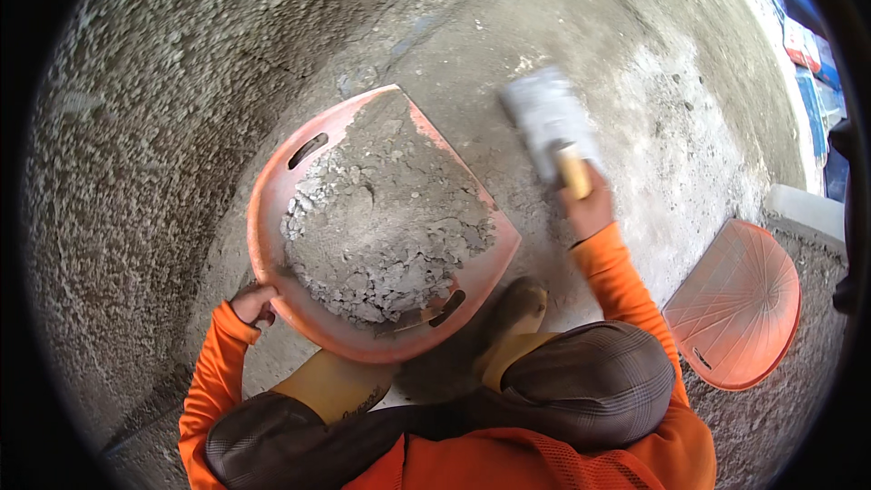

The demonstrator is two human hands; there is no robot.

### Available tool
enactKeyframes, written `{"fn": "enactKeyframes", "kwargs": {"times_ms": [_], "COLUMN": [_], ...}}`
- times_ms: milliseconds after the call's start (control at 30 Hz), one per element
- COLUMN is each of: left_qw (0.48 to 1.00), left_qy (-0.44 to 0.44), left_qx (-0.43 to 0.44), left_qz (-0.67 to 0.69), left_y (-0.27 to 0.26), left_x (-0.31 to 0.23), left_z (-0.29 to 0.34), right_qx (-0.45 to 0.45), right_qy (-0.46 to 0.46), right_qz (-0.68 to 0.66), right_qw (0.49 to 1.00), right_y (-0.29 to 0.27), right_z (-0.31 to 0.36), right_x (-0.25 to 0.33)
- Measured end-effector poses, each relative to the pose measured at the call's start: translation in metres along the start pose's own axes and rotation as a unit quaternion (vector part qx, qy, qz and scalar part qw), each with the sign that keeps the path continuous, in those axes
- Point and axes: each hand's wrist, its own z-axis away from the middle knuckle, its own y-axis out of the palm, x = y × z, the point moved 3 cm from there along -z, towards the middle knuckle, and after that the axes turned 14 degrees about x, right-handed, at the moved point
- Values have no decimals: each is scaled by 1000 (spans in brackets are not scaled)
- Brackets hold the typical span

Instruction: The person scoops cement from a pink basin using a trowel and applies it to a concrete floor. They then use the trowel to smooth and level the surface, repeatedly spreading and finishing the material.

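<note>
My left hand is closed on the lower left rim of an orange plastic scoop-shaped tray. This tray has a rounded back, a straight front edge and slotted handholds. Grey, crumbly mortar fills much of it. To the right of the tray, my right hand is wrapped around the pale yellow handle of a rectangular trowel. Motion blurs the trowel, whose grey-smeared flat blade points away from me over the concrete floor. The blade is apart from the tray.
A rough, pebbly wall rises along the left. Another orange tray lies at the right, beside a pale block. Blue items stand at the far right edge. My yellow boots are close to the tray's near side.
</note>
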Motion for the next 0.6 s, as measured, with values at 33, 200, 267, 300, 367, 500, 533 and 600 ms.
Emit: {"fn": "enactKeyframes", "kwargs": {"times_ms": [33,200,267,300,367,500,533,600], "left_qw": [998,943,890,862,804,758,772,803], "left_qy": [32,216,276,309,319,283,279,251], "left_qx": [18,-144,-172,-172,-187,-197,-176,-150], "left_qz": [-46,-210,-320,-363,-465,-554,-543,-520], "left_y": [-9,-44,-43,-38,-27,-1,4,14], "left_x": [-11,-84,-117,-131,-161,-228,-242,-264], "left_z": [3,14,0,-7,-26,-87,-100,-122], "right_qx": [-22,-99,-182,-204,-109,409,431,451], "right_qy": [40,26,-65,-68,-112,367,374,390], "right_qz": [-4,255,391,466,310,-370,-394,-472], "right_qw": [999,961,900,858,938,749,721,649], "right_y": [-25,-94,-81,-67,-16,117,138,163], "right_z": [-3,-6,20,38,71,148,158,167], "right_x": [-17,-56,-44,-38,-34,-56,-56,-57]}}
